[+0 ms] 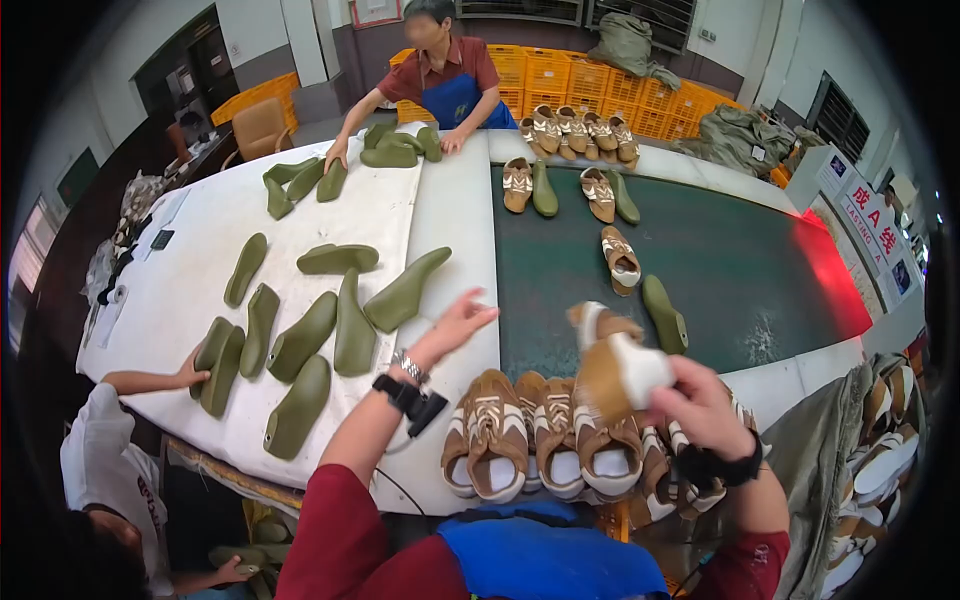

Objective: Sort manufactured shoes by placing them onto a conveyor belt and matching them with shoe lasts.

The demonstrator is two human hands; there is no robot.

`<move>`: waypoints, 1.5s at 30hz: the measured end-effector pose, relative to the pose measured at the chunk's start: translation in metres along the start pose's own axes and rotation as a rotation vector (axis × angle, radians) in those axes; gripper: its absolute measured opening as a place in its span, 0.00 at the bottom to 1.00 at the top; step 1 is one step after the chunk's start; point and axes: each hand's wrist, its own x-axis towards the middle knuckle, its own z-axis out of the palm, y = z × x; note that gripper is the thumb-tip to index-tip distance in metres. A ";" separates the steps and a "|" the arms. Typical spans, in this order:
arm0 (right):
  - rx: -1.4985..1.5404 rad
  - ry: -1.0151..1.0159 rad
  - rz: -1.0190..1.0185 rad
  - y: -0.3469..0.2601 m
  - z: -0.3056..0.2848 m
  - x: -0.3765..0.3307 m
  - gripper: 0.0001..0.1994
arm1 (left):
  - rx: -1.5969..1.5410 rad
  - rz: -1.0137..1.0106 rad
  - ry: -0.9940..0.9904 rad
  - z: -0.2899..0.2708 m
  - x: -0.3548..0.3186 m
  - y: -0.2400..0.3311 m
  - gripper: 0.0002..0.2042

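My right hand (705, 400) grips a brown-and-white shoe (605, 375) by its white end, over the table's front edge. Motion blurs the shoe, and I cannot tell whether a second one is with it. My left hand (455, 325) is held above the white tabletop with its fingers stretched out and nothing in it. Nearest to it lies a green shoe last (408, 290), with several more lasts to the left. Below my hands, a row of brown-and-white sneakers (497, 430) stands along the front edge, toes pointing away from me.
A green conveyor belt (560, 260) carries shoes and green lasts. Across the table, a person in a blue apron (460, 100) handles lasts. At the left, another person's hand (192, 370) touches a last. More shoes (575, 135) stand by orange crates (548, 72). A shoe-filled rack (885, 450) is at right.
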 end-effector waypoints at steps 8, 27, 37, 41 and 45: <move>-0.040 0.613 -0.051 -0.007 -0.038 -0.058 0.11 | 1.230 -0.333 0.409 -0.118 0.065 -0.158 0.52; -0.085 0.667 -0.023 0.007 -0.077 -0.049 0.09 | -0.525 -0.392 -0.088 0.116 0.192 -0.075 0.35; -0.805 0.224 -0.210 0.018 -0.119 0.057 0.12 | 0.583 -0.161 -0.348 0.154 0.206 -0.093 0.47; -0.760 0.058 -0.135 0.063 -0.104 0.161 0.13 | 0.566 0.088 -0.424 0.103 0.194 -0.079 0.37; -0.902 -0.011 -0.102 0.136 -0.083 0.251 0.12 | 0.209 0.033 -0.354 0.019 0.127 -0.021 0.27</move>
